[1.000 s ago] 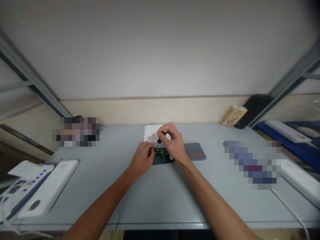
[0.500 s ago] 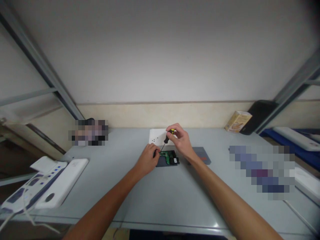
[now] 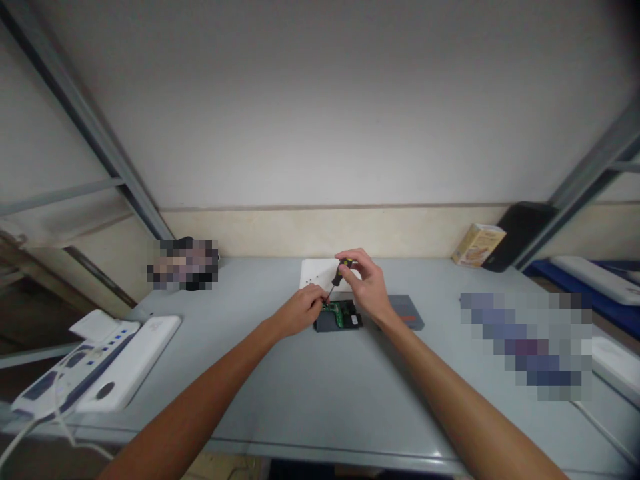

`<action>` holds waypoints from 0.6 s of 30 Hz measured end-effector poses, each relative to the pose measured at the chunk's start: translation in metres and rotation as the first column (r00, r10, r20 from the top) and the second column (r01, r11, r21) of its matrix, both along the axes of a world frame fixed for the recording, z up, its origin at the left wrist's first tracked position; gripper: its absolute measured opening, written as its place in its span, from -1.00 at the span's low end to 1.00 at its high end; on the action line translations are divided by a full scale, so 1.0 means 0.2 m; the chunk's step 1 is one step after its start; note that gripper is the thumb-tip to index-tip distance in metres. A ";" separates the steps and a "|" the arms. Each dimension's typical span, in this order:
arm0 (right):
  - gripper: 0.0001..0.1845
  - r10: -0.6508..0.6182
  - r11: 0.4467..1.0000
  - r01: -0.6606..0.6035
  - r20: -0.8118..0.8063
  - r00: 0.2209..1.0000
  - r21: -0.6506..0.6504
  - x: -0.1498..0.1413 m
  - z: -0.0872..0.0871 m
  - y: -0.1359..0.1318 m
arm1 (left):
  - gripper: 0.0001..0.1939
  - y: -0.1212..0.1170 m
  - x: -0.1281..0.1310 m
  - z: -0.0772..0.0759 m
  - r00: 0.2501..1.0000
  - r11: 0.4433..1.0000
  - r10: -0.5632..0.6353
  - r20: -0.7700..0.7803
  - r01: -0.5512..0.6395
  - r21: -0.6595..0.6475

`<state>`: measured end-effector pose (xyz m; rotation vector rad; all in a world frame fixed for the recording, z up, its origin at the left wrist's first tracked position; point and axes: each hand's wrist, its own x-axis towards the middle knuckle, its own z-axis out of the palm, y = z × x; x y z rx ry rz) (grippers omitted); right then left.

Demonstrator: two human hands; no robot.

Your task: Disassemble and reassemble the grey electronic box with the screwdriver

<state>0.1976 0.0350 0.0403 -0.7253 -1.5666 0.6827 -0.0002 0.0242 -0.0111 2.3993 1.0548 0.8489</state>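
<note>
My right hand [image 3: 369, 283] grips a black and yellow screwdriver [image 3: 343, 271] from above. The tool leans, with its thin shaft reaching down and left to the upper left of a green circuit board [image 3: 345, 312] in a dark flat casing [image 3: 327, 323]. At that same corner my left hand [image 3: 303, 309] is closed, its fingertips close to the screwdriver's tip. Those fingers hide the casing's left corner, and what they pinch cannot be made out. Behind the board lies a white sheet [image 3: 311, 268] with several tiny dark screws on it.
A grey flat panel [image 3: 406, 311] lies right of the board, partly behind my right wrist. White power strips [image 3: 135, 363] with cables sit at the left. At the back right stand a yellow box [image 3: 479, 245] and a black case [image 3: 520, 233]. Blurred items lie on both sides.
The screwdriver's handle has turned slightly in my right fingers. My left hand has shifted a little and its fingers now sit closer around the shaft's lower end. The view has moved slightly.
</note>
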 end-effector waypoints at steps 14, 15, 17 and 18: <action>-0.86 -0.101 0.995 0.101 -0.024 0.995 0.018 -0.02 0.01 -0.02 | -0.82 -0.01 0.00 -0.02 0.984 0.985 0.161 0.072 -0.165 0.052; -0.84 -0.102 0.995 0.103 -0.036 0.994 0.008 -0.02 0.00 -0.02 | -0.83 -0.01 -0.01 -0.01 0.984 0.984 0.168 0.060 -0.171 0.047; -0.79 -0.064 0.998 0.064 -0.056 0.996 -0.016 -0.03 -0.01 -0.03 | -0.83 -0.02 -0.01 0.00 0.985 0.986 0.164 0.047 -0.166 0.023; -0.78 -0.039 0.999 0.038 -0.059 0.997 -0.030 -0.03 -0.01 -0.03 | -0.84 -0.03 -0.02 0.00 0.988 0.988 0.151 0.045 -0.151 0.015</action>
